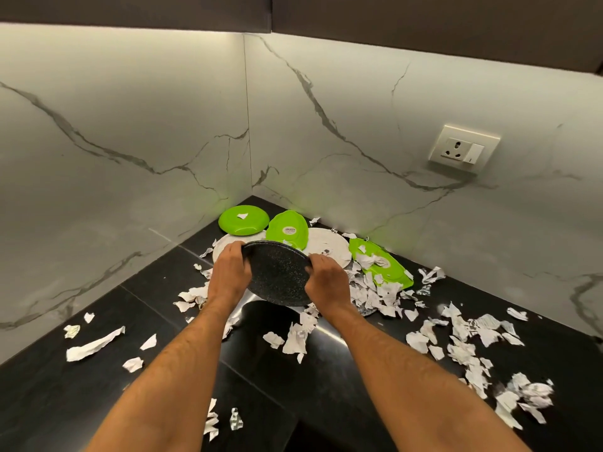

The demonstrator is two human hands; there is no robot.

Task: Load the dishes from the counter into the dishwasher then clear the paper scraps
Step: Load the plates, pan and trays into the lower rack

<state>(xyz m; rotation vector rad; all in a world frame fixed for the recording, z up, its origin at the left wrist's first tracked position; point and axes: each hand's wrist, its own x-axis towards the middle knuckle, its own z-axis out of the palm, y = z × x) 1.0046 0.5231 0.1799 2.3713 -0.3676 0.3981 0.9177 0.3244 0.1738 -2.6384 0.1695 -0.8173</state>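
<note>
A black speckled plate [279, 272] is tilted up off the counter, its far rim raised. My left hand [230, 267] grips its left edge and my right hand [328, 280] grips its right edge. Behind it lie a round green plate [243, 220] face down in the corner, a green oval dish [287, 229] leaning, a white plate [329, 244], another white plate [220, 244] partly hidden behind my left hand, and a green dish [380, 264] covered with paper. Torn paper scraps [456, 334] litter the black counter [156, 321].
White marble walls meet in the corner behind the dishes. A wall socket [463, 148] sits on the right wall. Dark upper cabinets [424, 17] hang overhead. More scraps [94, 345] lie at the left and near the front edge of the counter.
</note>
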